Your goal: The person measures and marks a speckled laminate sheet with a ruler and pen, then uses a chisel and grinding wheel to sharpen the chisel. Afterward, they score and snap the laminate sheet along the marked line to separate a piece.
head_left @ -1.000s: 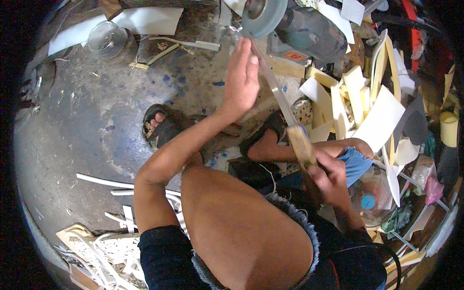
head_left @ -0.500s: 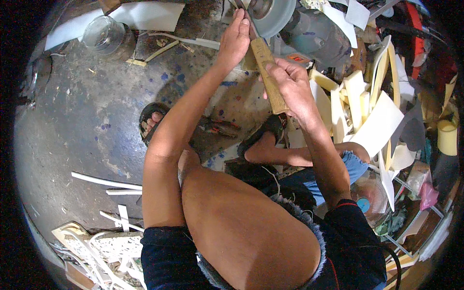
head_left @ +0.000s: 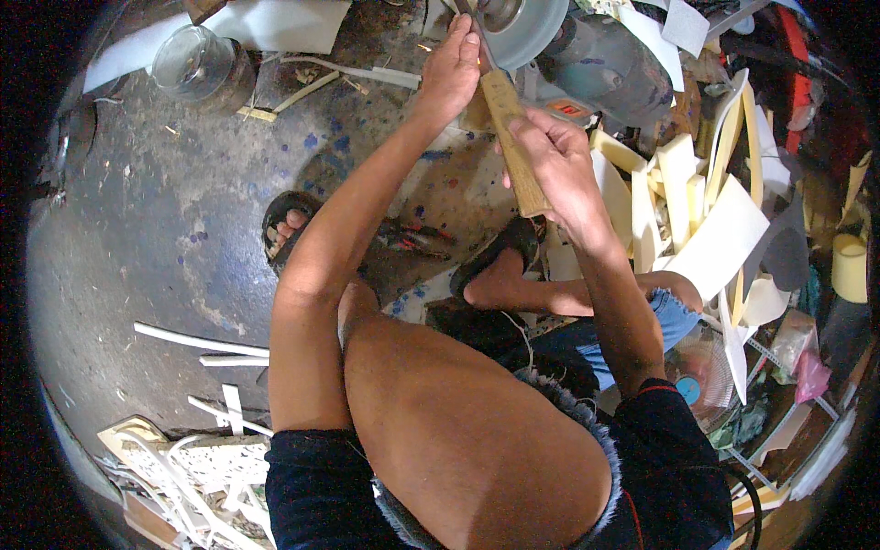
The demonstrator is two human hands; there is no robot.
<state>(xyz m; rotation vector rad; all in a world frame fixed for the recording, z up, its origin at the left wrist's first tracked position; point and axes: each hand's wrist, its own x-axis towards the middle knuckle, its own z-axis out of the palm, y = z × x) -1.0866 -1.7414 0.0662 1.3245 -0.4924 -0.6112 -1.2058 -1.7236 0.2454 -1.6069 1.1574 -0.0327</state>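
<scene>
My right grip [head_left: 557, 163] is wrapped round the wooden-handled blade [head_left: 502, 103], its metal slanting up right beside the grinding wheel [head_left: 539, 35]! My left grip [head_left: 449, 75] lays fingers along the metal; whether they're pinching, I can't tell.

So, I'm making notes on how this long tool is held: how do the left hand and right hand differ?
The left hand has its fingers at the metal blade, while the right hand wraps around the wooden handle. The left hand is nearer the grey wheel; the right hand is farther from it. Both hands are bare.
</scene>
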